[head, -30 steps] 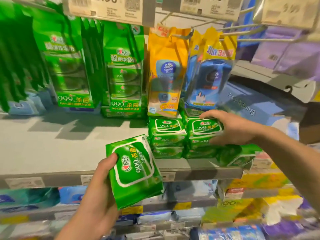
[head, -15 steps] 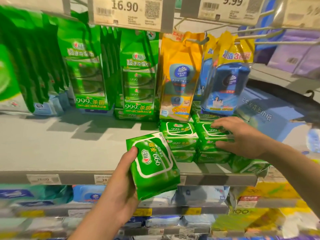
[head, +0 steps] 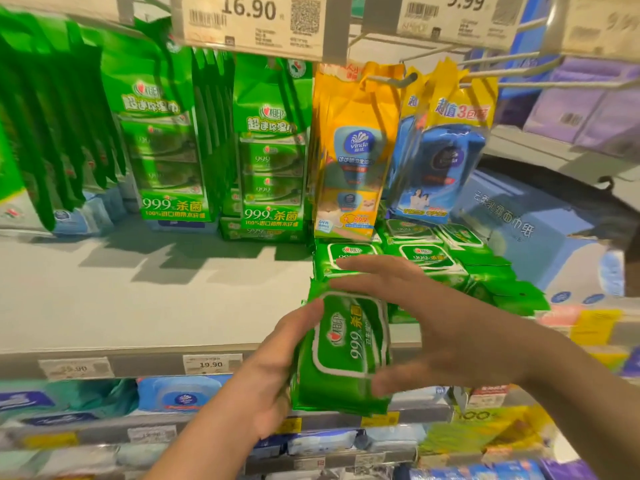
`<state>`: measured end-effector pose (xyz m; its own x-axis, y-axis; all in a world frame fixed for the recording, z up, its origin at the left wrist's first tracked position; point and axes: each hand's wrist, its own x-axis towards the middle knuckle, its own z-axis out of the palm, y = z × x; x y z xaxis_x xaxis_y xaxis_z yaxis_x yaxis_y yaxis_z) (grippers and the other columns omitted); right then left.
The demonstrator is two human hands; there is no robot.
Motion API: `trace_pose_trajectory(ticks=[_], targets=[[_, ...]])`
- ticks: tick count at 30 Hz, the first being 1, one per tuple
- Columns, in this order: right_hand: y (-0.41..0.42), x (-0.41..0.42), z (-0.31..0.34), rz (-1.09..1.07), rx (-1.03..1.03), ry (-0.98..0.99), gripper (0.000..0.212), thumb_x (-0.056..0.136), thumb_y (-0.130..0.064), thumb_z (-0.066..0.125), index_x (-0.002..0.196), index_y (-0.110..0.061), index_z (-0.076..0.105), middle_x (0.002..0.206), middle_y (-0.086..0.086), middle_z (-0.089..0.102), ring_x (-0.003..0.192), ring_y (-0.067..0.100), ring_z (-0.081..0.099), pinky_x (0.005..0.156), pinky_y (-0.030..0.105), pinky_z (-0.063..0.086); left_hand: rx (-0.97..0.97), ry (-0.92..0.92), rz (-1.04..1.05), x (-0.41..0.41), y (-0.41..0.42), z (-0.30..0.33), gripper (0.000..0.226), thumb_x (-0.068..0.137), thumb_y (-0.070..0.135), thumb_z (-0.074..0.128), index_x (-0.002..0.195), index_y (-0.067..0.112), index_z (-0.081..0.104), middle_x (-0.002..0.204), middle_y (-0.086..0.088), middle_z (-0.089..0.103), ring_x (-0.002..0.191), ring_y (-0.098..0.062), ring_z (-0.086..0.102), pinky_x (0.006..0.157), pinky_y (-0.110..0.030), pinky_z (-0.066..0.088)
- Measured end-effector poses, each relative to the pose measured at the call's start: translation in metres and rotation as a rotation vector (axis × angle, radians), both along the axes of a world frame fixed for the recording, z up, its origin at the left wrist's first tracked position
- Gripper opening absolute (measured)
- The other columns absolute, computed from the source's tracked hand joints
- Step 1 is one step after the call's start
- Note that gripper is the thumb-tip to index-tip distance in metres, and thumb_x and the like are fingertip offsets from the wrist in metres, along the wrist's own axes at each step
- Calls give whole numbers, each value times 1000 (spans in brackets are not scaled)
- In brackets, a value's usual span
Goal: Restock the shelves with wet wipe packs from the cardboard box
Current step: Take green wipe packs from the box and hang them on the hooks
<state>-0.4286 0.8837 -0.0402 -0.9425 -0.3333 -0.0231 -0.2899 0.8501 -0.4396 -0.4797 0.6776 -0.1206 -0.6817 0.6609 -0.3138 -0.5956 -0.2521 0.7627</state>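
Note:
My left hand (head: 273, 372) grips a green wet wipe pack (head: 346, 351) by its left edge, in front of the grey shelf (head: 138, 306). My right hand (head: 443, 327) hovers at the pack's right side with fingers spread and straight; motion blur hides whether it touches the pack. Just behind, stacked green wipe packs (head: 422, 258) lie on the right part of the shelf. The cardboard box is out of view.
Green multi-packs (head: 270, 161), a yellow pack (head: 353, 157) and a blue pack (head: 440, 161) hang from hooks above the shelf. Price tags (head: 252, 22) hang overhead. A blue tissue box (head: 512, 220) stands at the right. Lower shelves hold more packs.
My right hand has left the stacked packs and come back toward the pack in my left hand. My left hand has carried the pack rightward, closer to the stack.

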Motion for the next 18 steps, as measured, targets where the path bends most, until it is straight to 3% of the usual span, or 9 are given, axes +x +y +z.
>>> trace_pose_trajectory(ticks=[1, 3, 6, 8, 11, 14, 18], targets=[[-6, 5, 8, 83, 65, -25, 99, 68, -66, 83, 151, -56, 29, 160, -36, 12, 149, -12, 10, 119, 12, 20, 31, -4, -52, 0, 0, -2, 86, 56, 44, 97, 128, 5, 69, 128, -23, 69, 116, -39, 68, 102, -51, 52], [-14, 13, 22, 117, 173, -141, 111, 66, -60, 89, 154, -55, 21, 158, -39, 8, 146, -14, 13, 117, 14, 21, 94, -10, -141, 1, 2, -5, 85, 43, 43, 103, 114, 4, 77, 124, -23, 71, 108, -36, 72, 90, -46, 60], [-19, -1, 24, 107, 249, -226, 112, 59, -59, 93, 148, -57, 24, 149, -30, 30, 135, 0, 41, 111, 24, 41, 31, 20, -168, 4, 7, -5, 68, 45, 51, 100, 95, 9, 83, 111, -22, 76, 95, -34, 76, 80, -43, 64], [-16, -1, 22, 58, 251, -259, 104, 57, -57, 95, 138, -54, 30, 132, -28, 42, 116, -2, 53, 96, 23, 51, -82, 40, -112, 4, 9, -7, 67, 59, 48, 92, 111, 9, 76, 110, -20, 76, 100, -36, 75, 89, -49, 61], [-3, 5, 15, -46, 96, -338, 96, 56, -49, 98, 124, -47, 30, 114, -20, 56, 95, 1, 65, 78, 24, 59, -168, 31, -52, 5, 9, -7, 75, 64, 41, 84, 129, 11, 60, 112, -21, 76, 105, -43, 72, 99, -62, 53], [14, 11, 2, -138, -205, -361, 97, 56, -42, 99, 124, -45, 31, 117, -6, 66, 101, 15, 72, 84, 42, 62, -236, 28, -53, 3, 10, -6, 69, 63, 43, 73, 124, 12, 64, 105, -20, 78, 97, -43, 74, 95, -61, 54], [31, 15, -10, -220, -276, -344, 88, 44, -68, 94, 113, -50, 43, 117, -3, 65, 103, 24, 68, 85, 45, 60, -253, 16, -82, 3, 17, -5, 66, 64, 49, 70, 119, 15, 69, 102, -15, 79, 93, -37, 76, 90, -55, 59]])
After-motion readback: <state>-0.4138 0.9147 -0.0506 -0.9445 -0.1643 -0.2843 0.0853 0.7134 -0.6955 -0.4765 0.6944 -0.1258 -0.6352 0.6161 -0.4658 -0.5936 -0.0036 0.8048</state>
